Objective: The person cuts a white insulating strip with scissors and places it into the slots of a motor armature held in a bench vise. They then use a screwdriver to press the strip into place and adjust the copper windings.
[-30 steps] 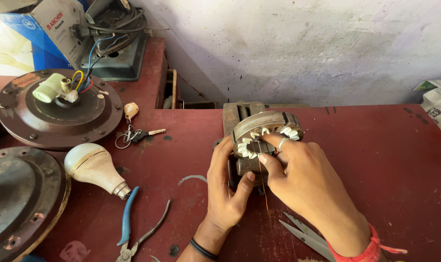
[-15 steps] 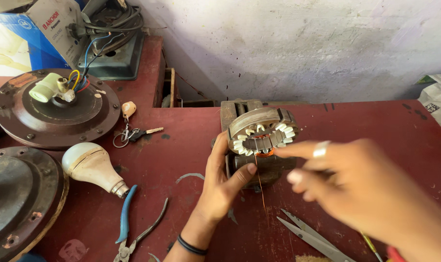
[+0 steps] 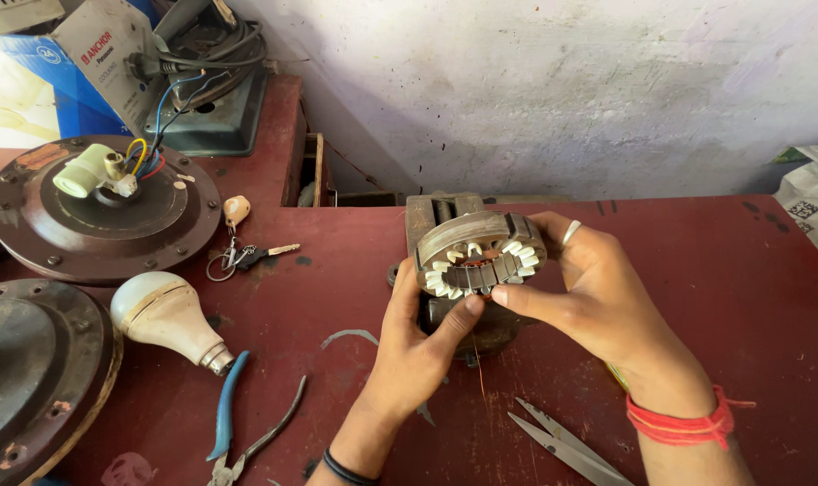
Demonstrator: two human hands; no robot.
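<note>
Stator ring (image 3: 479, 254) at bench centre, far of scissors (image 3: 566, 441). Left hand (image 3: 420, 346) braces near edge; right hand (image 3: 591, 292) pinches right rim (both closed on it). Keep fingers off slot insulators, ring steady.

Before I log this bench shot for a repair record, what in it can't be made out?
- Head view: the near face of the ring-shaped motor core is hidden by the left hand and right hand.
- The block behind it is mostly covered by the core.
- The pliers and scissors are cut off by the bottom edge.
- The round housing runs past the left edge.
</note>
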